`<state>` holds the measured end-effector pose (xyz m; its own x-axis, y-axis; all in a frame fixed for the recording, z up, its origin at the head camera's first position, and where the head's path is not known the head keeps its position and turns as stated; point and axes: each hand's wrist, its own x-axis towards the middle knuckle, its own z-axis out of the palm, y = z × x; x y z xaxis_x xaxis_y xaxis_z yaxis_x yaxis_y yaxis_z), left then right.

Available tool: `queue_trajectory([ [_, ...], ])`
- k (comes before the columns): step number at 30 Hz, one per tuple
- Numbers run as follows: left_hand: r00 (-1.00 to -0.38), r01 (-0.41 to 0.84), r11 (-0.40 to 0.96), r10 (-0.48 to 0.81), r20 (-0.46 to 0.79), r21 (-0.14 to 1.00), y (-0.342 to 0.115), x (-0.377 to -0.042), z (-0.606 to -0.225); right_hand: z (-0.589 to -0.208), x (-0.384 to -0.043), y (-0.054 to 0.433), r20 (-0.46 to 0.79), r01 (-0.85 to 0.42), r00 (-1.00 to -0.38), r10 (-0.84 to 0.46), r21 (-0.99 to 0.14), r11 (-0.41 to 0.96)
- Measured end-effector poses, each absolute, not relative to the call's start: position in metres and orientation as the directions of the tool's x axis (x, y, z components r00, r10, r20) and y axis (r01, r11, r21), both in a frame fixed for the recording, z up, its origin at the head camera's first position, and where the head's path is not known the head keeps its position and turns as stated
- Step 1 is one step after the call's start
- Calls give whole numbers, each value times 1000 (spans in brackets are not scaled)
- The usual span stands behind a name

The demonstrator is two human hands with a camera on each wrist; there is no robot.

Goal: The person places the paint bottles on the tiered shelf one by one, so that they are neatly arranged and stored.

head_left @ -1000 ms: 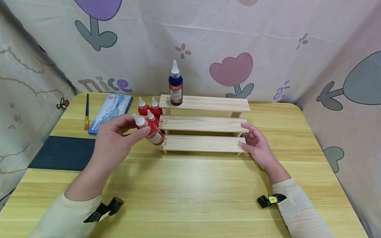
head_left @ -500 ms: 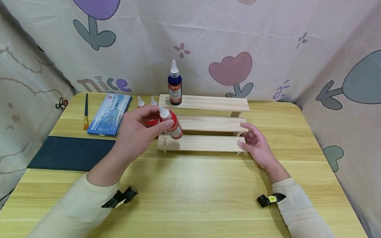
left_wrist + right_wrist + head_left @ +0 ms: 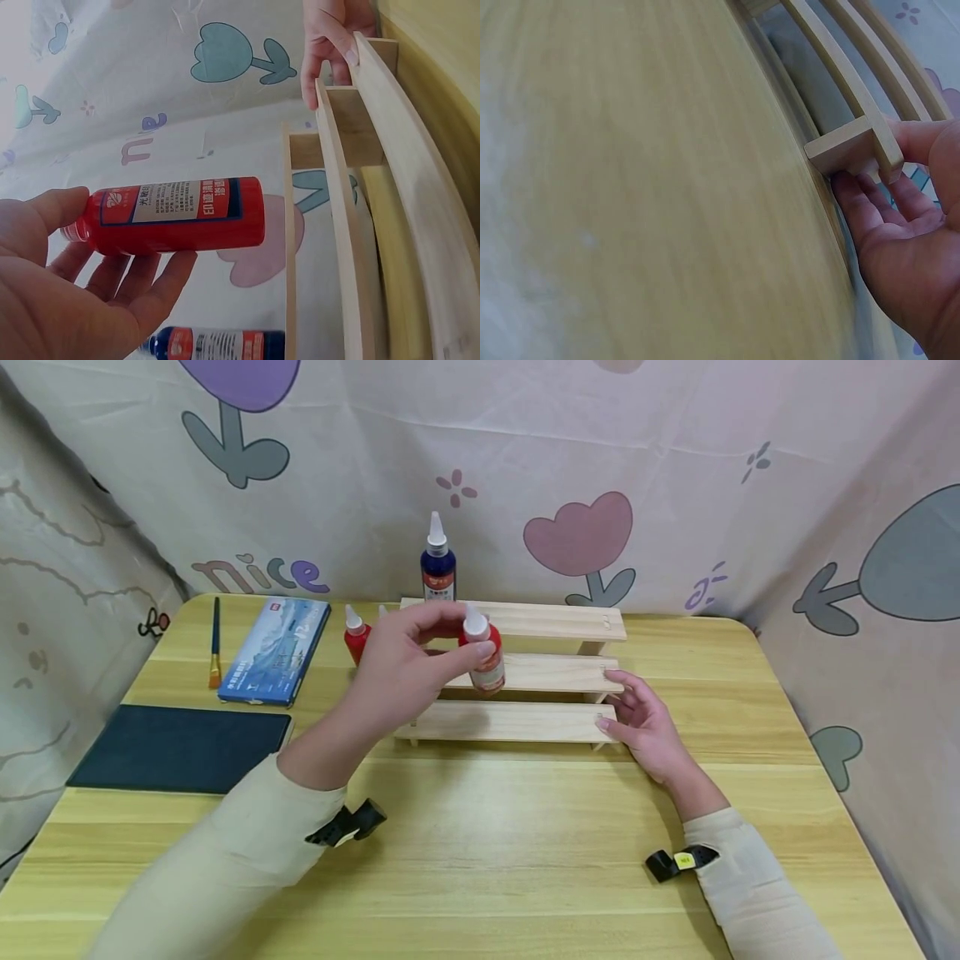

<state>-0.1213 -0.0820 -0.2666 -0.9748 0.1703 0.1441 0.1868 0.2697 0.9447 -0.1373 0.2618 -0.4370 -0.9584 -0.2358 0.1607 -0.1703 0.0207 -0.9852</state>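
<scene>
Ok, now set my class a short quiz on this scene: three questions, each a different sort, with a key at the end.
1. Multiple choice. What colour is the bottle held in the left hand?
A) Green
B) Red
C) Blue

2. True or false. In the head view, the paintbrush lies to the left of the flat blue box.

3. Fill in the blank. The right hand holds one end of the wooden rack, which has ____ tiers.

Key: 1. B; 2. True; 3. three
</scene>
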Motion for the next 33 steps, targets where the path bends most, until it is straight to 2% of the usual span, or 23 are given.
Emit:
queue_trajectory([
  [7,-948,258,213,245,204,943,-62,-140,-265,-437,-137,261,159,-167,-959,-234,-986,17],
  [13,-930,299,234,289,227,925,-44,-155,-260,-437,-137,260,165,-171,-957,-237,-985,5],
  [22,-904,281,103,362,228,954,-25,-183,-253,-436,-138,260,163,-172,-957,-240,-985,16],
  [33,-861,267,57,461,212,962,-6,-216,-251,-437,-138,261,185,-191,-953,-240,-982,3],
])
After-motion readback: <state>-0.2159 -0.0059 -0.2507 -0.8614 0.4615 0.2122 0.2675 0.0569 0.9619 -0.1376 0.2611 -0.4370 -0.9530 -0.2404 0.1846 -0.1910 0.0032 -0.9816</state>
